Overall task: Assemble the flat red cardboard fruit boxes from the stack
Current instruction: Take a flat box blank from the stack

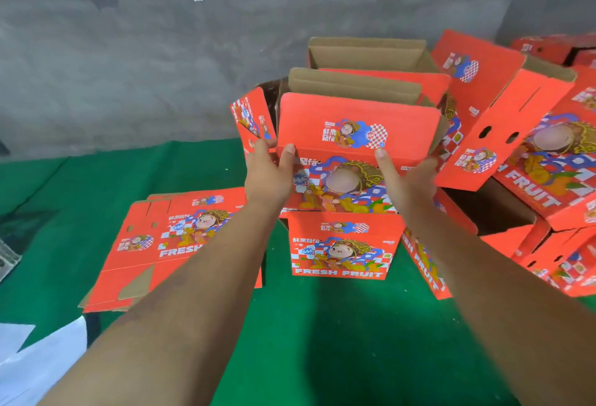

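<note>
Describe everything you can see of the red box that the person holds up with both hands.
The held box is red printed cardboard, plain brown inside, with a cartoon figure and checker pattern on its front. It is partly assembled, its top open and flaps standing up. The left hand and right hand grip its front lower edge, above an assembled box.

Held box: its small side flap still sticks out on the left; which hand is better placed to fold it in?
Probably the left hand: it grips the held box right beside the side flap. The right hand holds the opposite end.
</note>
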